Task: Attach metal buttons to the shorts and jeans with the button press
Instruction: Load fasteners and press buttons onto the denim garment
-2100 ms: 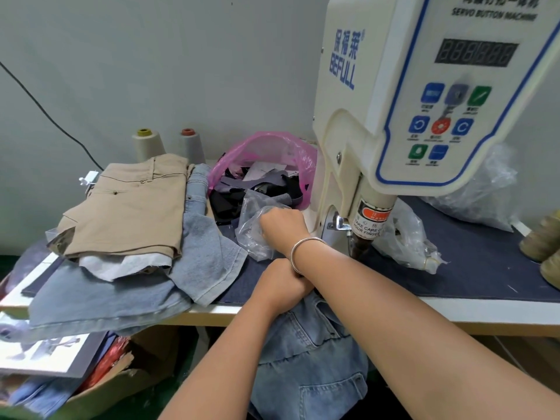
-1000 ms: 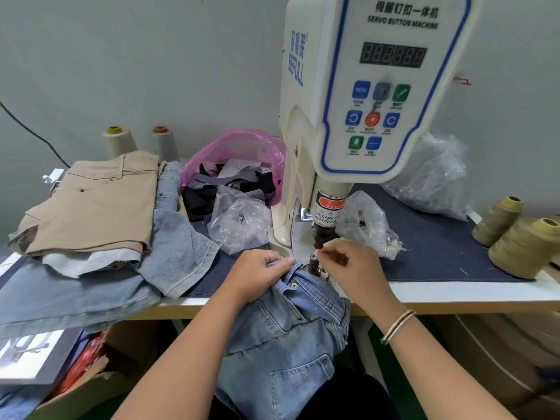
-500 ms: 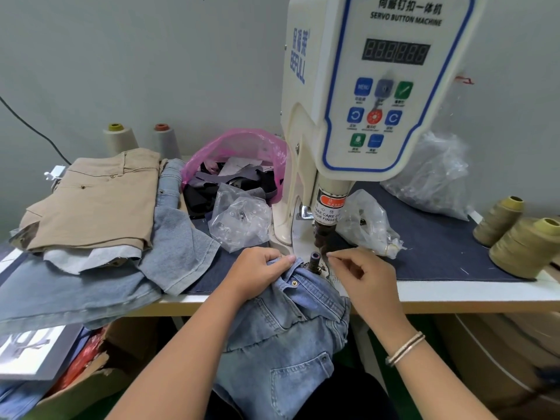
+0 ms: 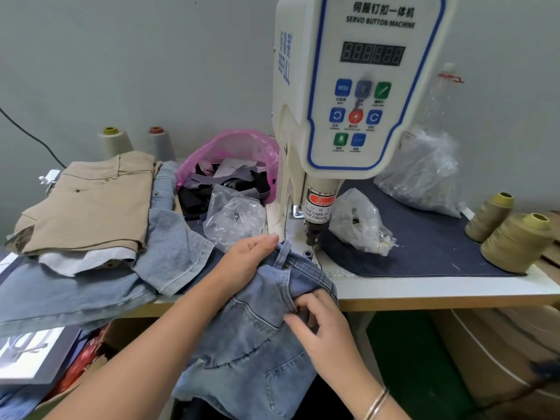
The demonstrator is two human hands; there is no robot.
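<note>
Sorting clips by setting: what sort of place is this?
Likely a small garment workshop: a servo button machine, stacked shorts and jeans, and thread cones on the worktable.

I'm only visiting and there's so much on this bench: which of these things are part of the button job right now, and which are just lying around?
In use:
button press
jeans
left hand, holding the waistband
right hand, pinching the denim
clear button bags

Lying about:
tan shorts on the denim pile
pink bag of scraps
thread cones
</note>
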